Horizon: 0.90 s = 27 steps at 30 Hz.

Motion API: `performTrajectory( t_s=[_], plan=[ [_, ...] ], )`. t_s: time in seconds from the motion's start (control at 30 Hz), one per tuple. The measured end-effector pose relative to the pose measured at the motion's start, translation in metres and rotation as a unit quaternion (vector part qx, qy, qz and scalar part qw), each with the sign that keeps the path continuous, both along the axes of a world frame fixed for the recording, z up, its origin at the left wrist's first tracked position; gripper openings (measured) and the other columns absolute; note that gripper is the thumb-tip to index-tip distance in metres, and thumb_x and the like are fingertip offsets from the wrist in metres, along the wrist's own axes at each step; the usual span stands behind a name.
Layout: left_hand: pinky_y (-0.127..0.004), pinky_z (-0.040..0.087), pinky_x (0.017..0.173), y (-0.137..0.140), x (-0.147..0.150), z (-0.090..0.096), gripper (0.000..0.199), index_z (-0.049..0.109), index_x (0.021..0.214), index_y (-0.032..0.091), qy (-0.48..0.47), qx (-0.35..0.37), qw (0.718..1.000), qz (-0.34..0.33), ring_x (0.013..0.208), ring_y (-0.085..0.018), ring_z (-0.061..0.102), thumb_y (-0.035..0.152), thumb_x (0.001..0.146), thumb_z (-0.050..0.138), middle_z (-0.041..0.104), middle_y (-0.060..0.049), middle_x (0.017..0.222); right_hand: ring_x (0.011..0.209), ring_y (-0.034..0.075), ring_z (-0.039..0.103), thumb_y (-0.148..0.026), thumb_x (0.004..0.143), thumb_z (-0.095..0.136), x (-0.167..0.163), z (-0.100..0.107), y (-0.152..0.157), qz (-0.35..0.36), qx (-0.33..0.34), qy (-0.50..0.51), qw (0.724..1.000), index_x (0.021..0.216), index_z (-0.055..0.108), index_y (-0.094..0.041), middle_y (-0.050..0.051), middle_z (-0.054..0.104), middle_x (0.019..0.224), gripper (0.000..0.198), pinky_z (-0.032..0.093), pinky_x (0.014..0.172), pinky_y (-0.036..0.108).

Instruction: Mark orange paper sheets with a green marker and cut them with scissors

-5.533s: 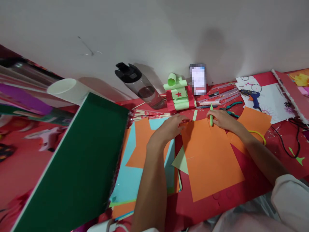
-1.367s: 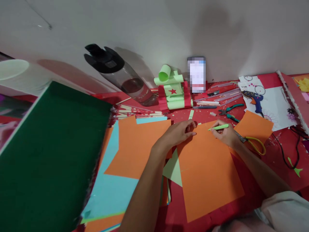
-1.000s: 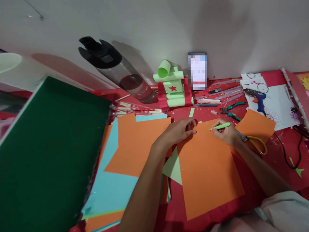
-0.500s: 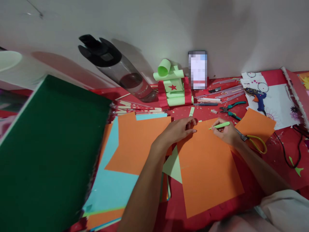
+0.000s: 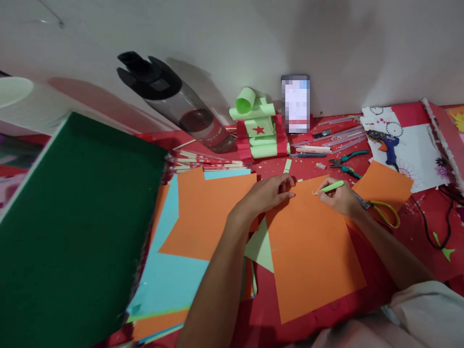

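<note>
A sheet of orange paper (image 5: 315, 256) lies on the red table in front of me. My right hand (image 5: 339, 197) is closed around a light green pen (image 5: 330, 186), whose tip meets the sheet near its top edge, by some faint lines. My left hand (image 5: 273, 191) rests on the sheet's upper left corner, thumb and bent fingers apart, holding nothing. Yellow-handled scissors (image 5: 386, 212) lie beside my right wrist, next to a smaller orange piece (image 5: 386, 186). A pale green sheet (image 5: 261, 249) pokes out under the left side of the orange paper.
Orange and blue sheets (image 5: 170, 285) are stacked at left beside a dark green board (image 5: 72, 241). A bottle (image 5: 181, 106), a green paper model with a red star (image 5: 259, 129) and a phone (image 5: 297, 104) stand along the wall. Pliers (image 5: 346, 164) and a glue gun (image 5: 387, 145) lie at right.
The pen tip has shifted very slightly on the orange paper as my right hand moves a little. My left hand stays in place.
</note>
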<state>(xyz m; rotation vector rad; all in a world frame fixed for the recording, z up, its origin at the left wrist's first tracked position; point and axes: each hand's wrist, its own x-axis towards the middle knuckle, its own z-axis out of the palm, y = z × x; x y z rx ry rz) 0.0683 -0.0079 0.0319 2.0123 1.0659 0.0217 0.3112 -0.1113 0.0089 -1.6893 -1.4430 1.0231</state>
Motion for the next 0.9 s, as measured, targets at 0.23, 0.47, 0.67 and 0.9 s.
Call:
performTrajectory(
  t_s=[0.23, 0.47, 0.67, 0.9],
  plan=[
    [-0.033, 0.042, 0.068, -0.002, 0.000, 0.003, 0.031, 0.061, 0.120, 0.025, 0.006, 0.017, 1.000, -0.007, 0.079, -0.022, 0.065, 0.039, 0.092, 0.067, 0.068, -0.002, 0.089, 0.058, 0.013, 0.052, -0.038, 0.087, 0.071, 0.000, -0.003, -0.001, -0.020, 0.039, 0.065, 0.997, 0.083, 0.063, -0.022, -0.001, 0.064, 0.071, 0.018, 0.038, 0.053, 0.026],
    [-0.039, 0.049, 0.089, -0.007, 0.002, -0.001, 0.018, 0.058, 0.107, 0.022, -0.010, 0.051, 0.999, -0.006, 0.106, -0.028, 0.066, 0.033, 0.093, 0.062, 0.065, -0.011, 0.122, 0.070, 0.016, 0.063, -0.049, 0.101, 0.062, 0.001, -0.004, -0.001, -0.032, 0.102, 0.094, 0.990, 0.108, 0.071, -0.026, 0.003, 0.071, 0.094, 0.026, 0.054, 0.066, 0.031],
    [-0.041, 0.048, 0.085, -0.005, 0.004, -0.003, 0.012, 0.057, 0.099, 0.023, -0.015, 0.099, 0.994, -0.039, 0.104, -0.031, 0.064, 0.026, 0.088, 0.061, 0.069, -0.010, 0.109, 0.109, 0.025, 0.072, -0.050, 0.109, 0.050, 0.001, 0.000, -0.003, -0.057, 0.197, 0.039, 0.978, 0.121, 0.072, -0.029, 0.009, 0.075, 0.126, 0.032, 0.056, 0.100, 0.044],
    [-0.031, 0.051, 0.075, 0.005, -0.031, 0.036, 0.026, 0.063, 0.099, 0.021, -0.184, 0.006, 0.983, 0.006, 0.088, -0.022, 0.065, 0.046, 0.092, 0.065, 0.069, -0.004, 0.095, 0.123, 0.026, 0.068, -0.055, 0.096, 0.070, 0.008, 0.015, -0.003, -0.102, 0.208, 0.107, 0.967, 0.119, 0.059, -0.031, 0.009, 0.070, 0.136, 0.035, 0.054, 0.108, 0.045]
  ],
)
